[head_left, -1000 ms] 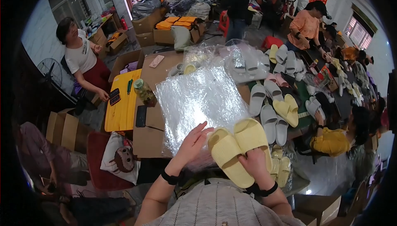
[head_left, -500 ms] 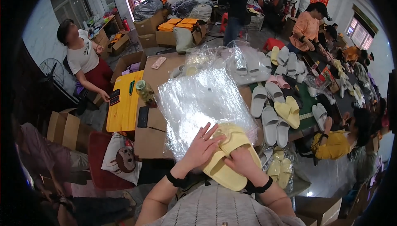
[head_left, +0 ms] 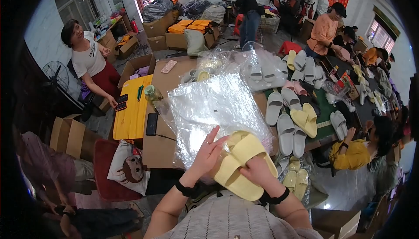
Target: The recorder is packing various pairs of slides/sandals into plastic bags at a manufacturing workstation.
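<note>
- The right hand (head_left: 262, 174) holds the two yellow slippers (head_left: 229, 169), with its fingers tucked in a strap.
- The left hand (head_left: 206, 155) has its fingers stretched out by the slippers and over the plastic; I can't tell if it pinches any.
- The slippers are over the near edge of the shiny clear plastic sheets (head_left: 214, 95).
- Just now, one sheet slid out to the left, so it is easier to tell from the rest.
- Its edge is near the green bottle (head_left: 152, 93) and black phone (head_left: 151, 124), which could get in its way.
- Grey slippers (head_left: 286, 129) crowd the right side.
</note>
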The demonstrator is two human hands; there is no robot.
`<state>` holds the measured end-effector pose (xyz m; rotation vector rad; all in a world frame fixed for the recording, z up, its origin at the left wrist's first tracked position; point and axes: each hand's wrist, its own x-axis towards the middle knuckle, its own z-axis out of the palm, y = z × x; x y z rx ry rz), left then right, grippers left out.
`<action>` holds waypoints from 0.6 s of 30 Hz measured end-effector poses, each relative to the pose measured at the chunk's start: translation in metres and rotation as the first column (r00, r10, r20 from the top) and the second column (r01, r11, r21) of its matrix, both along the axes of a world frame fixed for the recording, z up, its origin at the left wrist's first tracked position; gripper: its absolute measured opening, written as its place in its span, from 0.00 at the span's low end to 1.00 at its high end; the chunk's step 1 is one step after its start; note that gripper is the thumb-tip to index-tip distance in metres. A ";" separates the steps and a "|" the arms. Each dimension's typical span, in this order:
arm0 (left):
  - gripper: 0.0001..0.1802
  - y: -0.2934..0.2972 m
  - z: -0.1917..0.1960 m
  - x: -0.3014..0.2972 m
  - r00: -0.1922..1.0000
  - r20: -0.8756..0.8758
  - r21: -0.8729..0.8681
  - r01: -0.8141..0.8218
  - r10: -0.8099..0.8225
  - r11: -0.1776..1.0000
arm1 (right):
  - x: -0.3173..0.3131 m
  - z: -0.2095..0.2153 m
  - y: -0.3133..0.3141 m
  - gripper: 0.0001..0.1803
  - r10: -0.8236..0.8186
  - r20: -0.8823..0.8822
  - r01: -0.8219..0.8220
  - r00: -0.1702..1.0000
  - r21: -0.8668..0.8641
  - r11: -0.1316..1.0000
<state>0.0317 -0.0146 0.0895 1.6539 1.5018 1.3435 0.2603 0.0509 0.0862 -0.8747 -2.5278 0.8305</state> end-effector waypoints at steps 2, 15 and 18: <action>0.20 0.000 0.002 -0.001 0.987 0.152 -0.104 -0.035 0.051 0.994 | 0.005 -0.006 0.004 0.18 -0.109 -0.058 0.108 0.992 -0.030 0.994; 0.18 0.000 0.019 0.016 0.951 -0.286 -0.085 0.101 -0.122 0.991 | 0.017 -0.016 0.008 0.17 -0.006 -0.076 0.010 0.997 0.055 0.998; 0.20 -0.003 0.016 0.019 0.892 -0.427 0.010 0.167 -0.147 0.986 | 0.009 -0.007 0.014 0.14 -0.177 -0.206 0.169 0.962 -0.055 0.984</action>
